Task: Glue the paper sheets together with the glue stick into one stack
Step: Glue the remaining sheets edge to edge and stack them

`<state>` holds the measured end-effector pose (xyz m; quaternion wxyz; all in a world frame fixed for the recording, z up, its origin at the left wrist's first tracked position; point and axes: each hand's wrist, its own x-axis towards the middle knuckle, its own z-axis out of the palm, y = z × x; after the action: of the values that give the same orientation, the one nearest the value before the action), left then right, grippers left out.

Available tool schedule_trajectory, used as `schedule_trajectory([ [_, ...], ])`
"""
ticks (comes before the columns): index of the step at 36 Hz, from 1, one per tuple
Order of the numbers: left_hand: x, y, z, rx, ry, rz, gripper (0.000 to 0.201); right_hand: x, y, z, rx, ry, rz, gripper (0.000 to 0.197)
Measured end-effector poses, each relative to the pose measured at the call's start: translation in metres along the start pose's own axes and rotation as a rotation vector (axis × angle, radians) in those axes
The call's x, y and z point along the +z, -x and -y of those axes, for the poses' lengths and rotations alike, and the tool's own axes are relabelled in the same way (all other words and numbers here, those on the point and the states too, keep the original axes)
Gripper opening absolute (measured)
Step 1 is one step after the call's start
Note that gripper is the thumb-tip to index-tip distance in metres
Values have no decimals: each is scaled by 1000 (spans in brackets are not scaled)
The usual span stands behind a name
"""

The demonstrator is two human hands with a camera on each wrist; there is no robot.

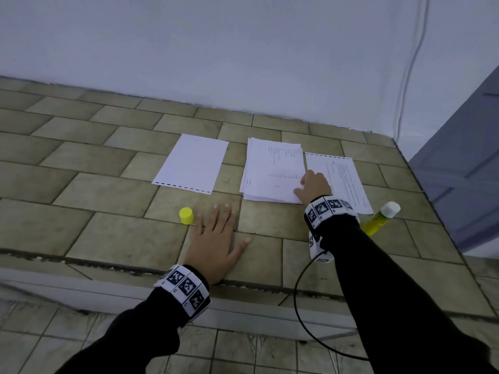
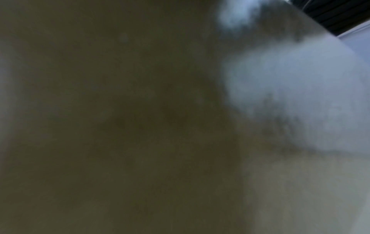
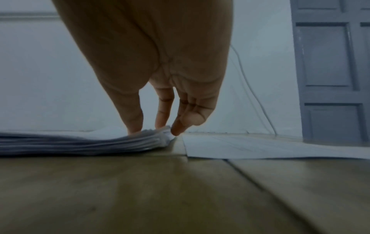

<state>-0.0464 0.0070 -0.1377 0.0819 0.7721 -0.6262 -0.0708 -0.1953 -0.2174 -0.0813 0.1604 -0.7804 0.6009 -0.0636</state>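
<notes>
The left hand point(image 1: 216, 238) is lying flat on the tiled floor point(image 1: 94, 184), fingers spread, holding nothing, with the yellow cap point(image 1: 186, 215) just beside it. The right hand point(image 1: 316, 184) is pinching the near corner of the paper pile point(image 1: 270, 171), thumb and fingers point(image 3: 136, 117) lifting the top sheets. The glue stick point(image 1: 380, 218) is lying by the printed sheet point(image 1: 343, 179); a blank sheet point(image 1: 191, 163) is lying left of the pile.

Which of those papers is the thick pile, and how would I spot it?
On the tiled ledge below the white wall, three lots of paper lie in a row. The pile is the middle one, under the right hand; unlike its single-sheet neighbours, it shows many layered edges.
</notes>
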Motion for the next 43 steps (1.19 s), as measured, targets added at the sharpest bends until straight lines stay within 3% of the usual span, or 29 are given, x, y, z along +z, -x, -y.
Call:
schedule_trajectory([
  [5, -7, 3, 1, 133, -9, -33, 83, -8, 11, -6, -40, -61, -56, 40],
  [10, -37, 7, -5, 279, 26, -213, 65, -36, 37, -15, -189, -257, -251, 32],
  [14, -85, -2, 8, 127, 334, -362, 63, -59, 66, -31, -306, -266, -490, 25],
  [18, -115, -33, 53, -132, 437, -267, 68, -77, 86, -58, -237, -164, -655, 35],
  [20, -117, -53, 78, -264, 315, -173, 68, -81, 93, -73, -137, -167, -649, 47],
  [23, -112, -82, 104, -397, 105, -29, 70, -84, 99, -90, 33, -185, -529, 67],
  [28, -93, -116, 115, -414, -50, 124, 81, -78, 93, -117, 194, -324, -363, 80],
  [34, -68, -137, 123, -365, -102, 256, 95, -64, 86, -131, 186, -263, -298, 40],
  [40, -66, -134, 124, -331, -88, 157, 78, -62, 85, -126, 153, -253, -236, 27],
  [43, -73, -134, 120, -363, -17, 169, 70, -62, 85, -123, 137, -244, -235, 24],
])
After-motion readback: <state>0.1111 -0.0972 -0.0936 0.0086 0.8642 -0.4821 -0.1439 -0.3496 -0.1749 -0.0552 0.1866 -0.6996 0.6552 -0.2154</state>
